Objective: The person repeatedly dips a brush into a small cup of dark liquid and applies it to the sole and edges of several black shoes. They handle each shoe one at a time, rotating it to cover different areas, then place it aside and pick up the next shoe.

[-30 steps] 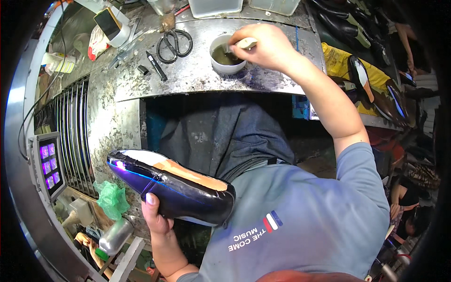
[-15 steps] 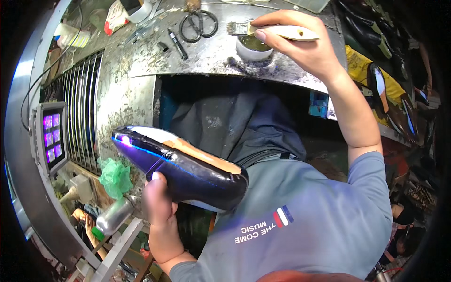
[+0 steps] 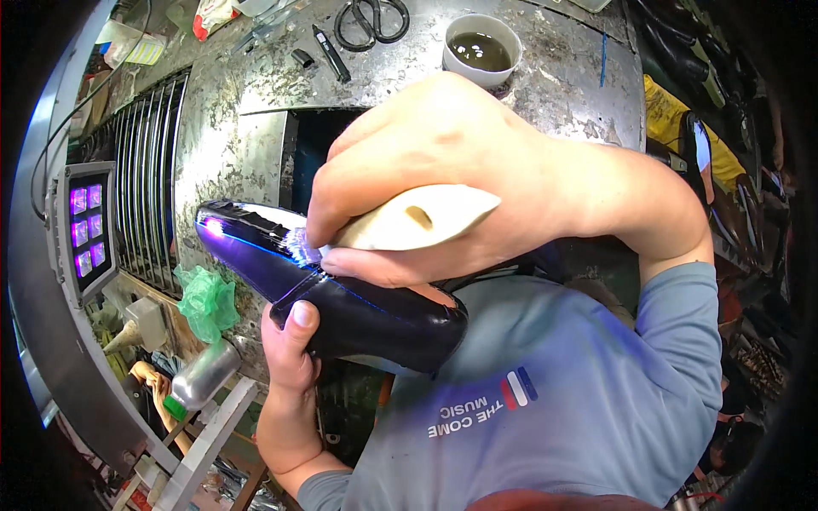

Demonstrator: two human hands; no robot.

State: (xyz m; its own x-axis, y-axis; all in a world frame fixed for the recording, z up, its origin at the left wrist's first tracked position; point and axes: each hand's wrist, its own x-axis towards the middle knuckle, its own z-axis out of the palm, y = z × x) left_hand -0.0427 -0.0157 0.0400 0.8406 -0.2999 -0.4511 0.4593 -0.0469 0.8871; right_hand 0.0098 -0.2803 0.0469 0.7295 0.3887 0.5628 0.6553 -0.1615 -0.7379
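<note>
A glossy black shoe (image 3: pixel 375 324) lies tilted across my lap, its toe to the left and its sole side partly turned up. My left hand (image 3: pixel 290 345) grips it from the near side, thumb pressed on the upper. Wrapped round a pale-handled flat brush (image 3: pixel 426 217), my right hand (image 3: pixel 460 136) is over the shoe. The bristles touch the shoe's upturned edge near the middle, and my fingers hide part of the brush. Beyond that hand, a white bowl (image 3: pixel 479 77) of dark greenish liquid stands on the stained metal table (image 3: pixel 562 94).
Scissors (image 3: pixel 372 30) and an uncapped black marker (image 3: pixel 331 53) lie at the far side. A lit purple lamp (image 3: pixel 89 230), green plastic bag (image 3: pixel 207 302) and clear bottle (image 3: pixel 203 379) are at left. Another person's hand (image 3: pixel 153 379) shows lower left. More shoes (image 3: pixel 699 157) stand at right.
My right hand has brought the brush from above the bowl down and left onto the shoe. The shoe, in my left hand, has shifted only slightly.
</note>
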